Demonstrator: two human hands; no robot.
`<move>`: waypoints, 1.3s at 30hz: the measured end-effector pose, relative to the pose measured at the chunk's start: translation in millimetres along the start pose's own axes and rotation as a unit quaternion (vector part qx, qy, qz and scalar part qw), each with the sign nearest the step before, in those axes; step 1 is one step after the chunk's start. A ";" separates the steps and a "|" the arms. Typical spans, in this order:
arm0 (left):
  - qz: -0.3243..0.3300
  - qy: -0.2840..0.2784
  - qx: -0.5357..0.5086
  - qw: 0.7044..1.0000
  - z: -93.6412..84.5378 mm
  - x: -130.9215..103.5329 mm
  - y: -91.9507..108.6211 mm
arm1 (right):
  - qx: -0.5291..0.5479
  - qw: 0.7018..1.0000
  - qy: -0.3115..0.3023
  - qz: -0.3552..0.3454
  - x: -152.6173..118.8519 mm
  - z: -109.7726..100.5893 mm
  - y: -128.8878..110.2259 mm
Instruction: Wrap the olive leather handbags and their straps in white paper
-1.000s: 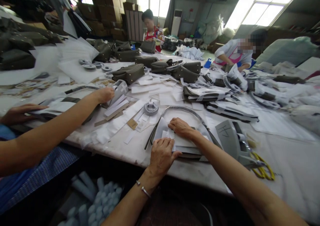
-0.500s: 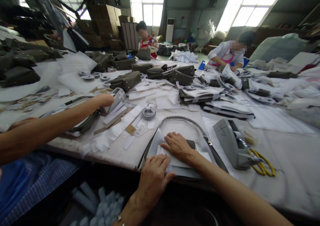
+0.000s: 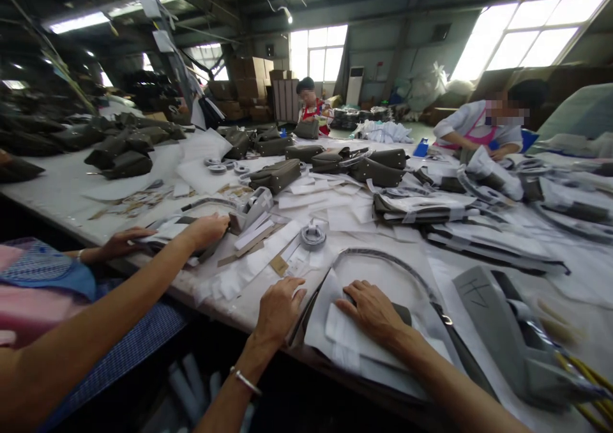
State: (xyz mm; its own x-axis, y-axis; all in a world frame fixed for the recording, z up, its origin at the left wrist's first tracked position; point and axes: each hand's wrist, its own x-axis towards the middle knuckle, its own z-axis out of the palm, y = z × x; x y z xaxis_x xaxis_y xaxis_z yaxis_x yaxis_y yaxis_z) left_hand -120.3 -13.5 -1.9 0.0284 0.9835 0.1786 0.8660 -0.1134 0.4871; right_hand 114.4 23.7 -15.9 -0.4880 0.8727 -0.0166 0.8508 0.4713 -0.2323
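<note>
My right hand (image 3: 376,308) lies flat with spread fingers on a bag covered in white wrapping paper (image 3: 342,337), at the table's front edge. The bag's wrapped handle (image 3: 383,254) arches away behind the hand, and a dark strap (image 3: 467,350) with a metal ring runs down its right side. Just left of the bag, my left hand (image 3: 280,308) is raised near the table edge, its fingers loosely stretched and nothing seen in them. A grey tape dispenser (image 3: 507,337) stands right of the bag, and yellow-handled scissors (image 3: 594,379) lie by it, blurred.
At left a co-worker's hand (image 3: 208,232) reaches over another bag, near a second tape dispenser (image 3: 258,203). A tape roll (image 3: 313,235), white strips (image 3: 239,270) and a brown tag (image 3: 279,265) lie ahead. Dark bags (image 3: 275,176) cover the far table; two people work beyond.
My left hand has come off the bag's front edge and moved left. My right hand stays on the wrapping. The camera has turned left and up; the co-worker's hand has drawn back from the dispenser.
</note>
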 end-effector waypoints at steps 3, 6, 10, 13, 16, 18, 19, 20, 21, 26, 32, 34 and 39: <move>-0.013 -0.007 -0.011 1.000 2.9 3.1 -4.4 | 0.016 1.000 -0.002 0.007 0.3 1.7 1.5; -0.008 -0.008 -0.010 1.000 6.2 12.9 -3.3 | 0.025 1.000 0.006 0.004 -0.1 2.1 2.9; 0.022 0.025 0.026 0.999 10.1 42.1 -0.6 | 0.039 0.999 0.014 0.009 -0.4 -0.3 2.8; 0.060 0.060 0.096 0.992 13.7 77.5 -0.7 | 0.041 0.999 0.012 0.012 0.4 -2.5 1.9; 0.085 0.043 0.188 0.978 19.7 116.1 -2.7 | 0.036 0.999 0.012 0.012 0.9 -3.6 1.4; 0.104 0.015 0.209 0.972 24.9 137.3 -5.0 | 0.036 0.999 0.013 0.011 0.9 -3.8 1.5; 0.113 0.002 0.213 0.971 27.2 145.6 -6.3 | 0.036 0.999 0.014 0.012 0.8 -3.9 1.6; 0.122 -0.010 0.213 0.969 29.0 152.0 -7.6 | 0.036 0.999 0.014 0.013 0.7 -3.9 1.7; 0.130 -0.018 0.216 0.967 30.1 156.7 -8.7 | 0.036 0.999 0.015 0.014 0.7 -4.0 1.7; 0.168 -0.009 0.227 0.959 22.8 157.9 0.9 | 0.031 0.999 0.018 0.019 1.0 -5.1 0.7; 0.329 0.019 0.221 0.918 29.4 129.1 59.5 | 0.026 0.999 0.017 0.022 1.6 -7.5 -1.6; 0.353 -0.011 0.214 0.911 41.7 120.9 76.5 | 0.025 0.999 0.019 0.020 1.3 -7.7 -1.2; 0.294 -0.087 0.152 0.939 57.5 118.2 85.1 | 0.035 0.998 0.038 0.019 0.7 -4.9 1.3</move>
State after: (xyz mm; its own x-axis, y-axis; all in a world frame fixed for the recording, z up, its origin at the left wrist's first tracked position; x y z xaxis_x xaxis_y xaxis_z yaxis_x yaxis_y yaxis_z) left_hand -14.6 101.2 11.5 0.6055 0.7740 0.1850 0.7765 -0.6256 0.0760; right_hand 116.1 25.6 -11.4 -0.4375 0.8980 0.0458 0.8513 0.4301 -0.3006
